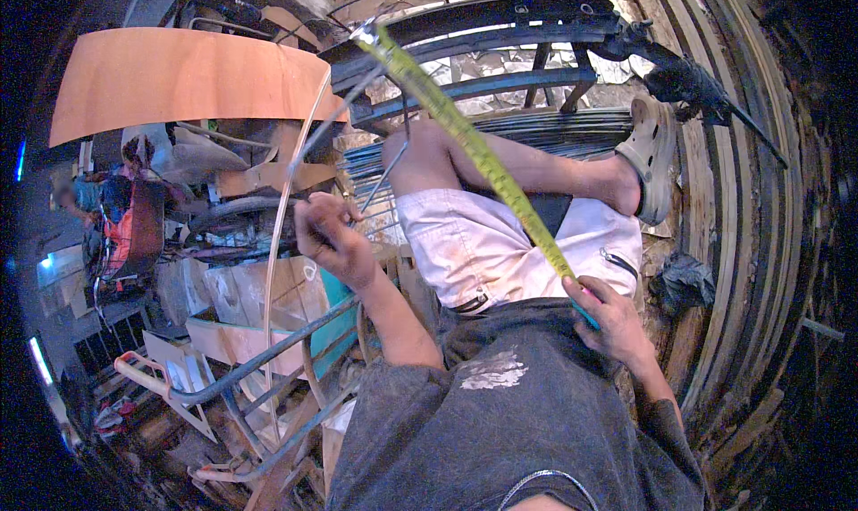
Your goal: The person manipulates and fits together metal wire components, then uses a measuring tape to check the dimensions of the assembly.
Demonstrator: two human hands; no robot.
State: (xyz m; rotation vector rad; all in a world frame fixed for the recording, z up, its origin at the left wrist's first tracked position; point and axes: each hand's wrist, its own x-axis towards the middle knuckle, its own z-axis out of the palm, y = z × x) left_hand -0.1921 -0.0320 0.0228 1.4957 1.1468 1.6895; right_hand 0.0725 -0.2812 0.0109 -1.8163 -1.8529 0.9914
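My right hand is closed around a tape measure, of which only a bit of teal case shows. Its yellow blade is drawn out across my lap, and the metal-hooked end lies up by a dark metal frame. My left hand is raised with its fingers curled in. A thin bent metal rod reaches down to those fingers; whether they grip it I cannot tell. Just left of that hand runs a long pale strip, curving from top to bottom.
An orange-brown curved sheet spreads at the upper left. Tubular metal bars stand at the lower left. Thin rods lie in a bundle behind my legs. Long planks line the right side, near a black plastic bag. A person is far left.
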